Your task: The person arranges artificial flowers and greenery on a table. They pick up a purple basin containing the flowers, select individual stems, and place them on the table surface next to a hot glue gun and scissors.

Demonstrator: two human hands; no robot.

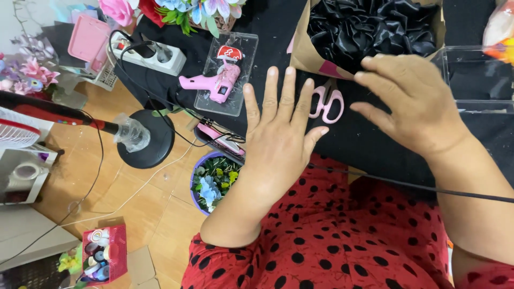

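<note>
My left hand (278,128) lies flat, palm down, fingers spread, on a black cloth (369,136) that covers the table. My right hand (412,101) hovers over the cloth to the right, fingers slightly curled, holding nothing. Between the two hands lie pink-handled scissors (327,103), partly hidden by my fingers. Just beyond my right hand stands a brown cardboard box (305,51) filled with glossy black ribbon flowers (375,27).
A pink glue gun (217,83) rests on a clear tray (246,40), with a white power strip (155,56) to its left. Artificial flowers (176,10) stand at the back. A clear box (471,75) is at right. Below left are a black stand base (147,139), a purple flower basket (214,179) and a red basket (104,254).
</note>
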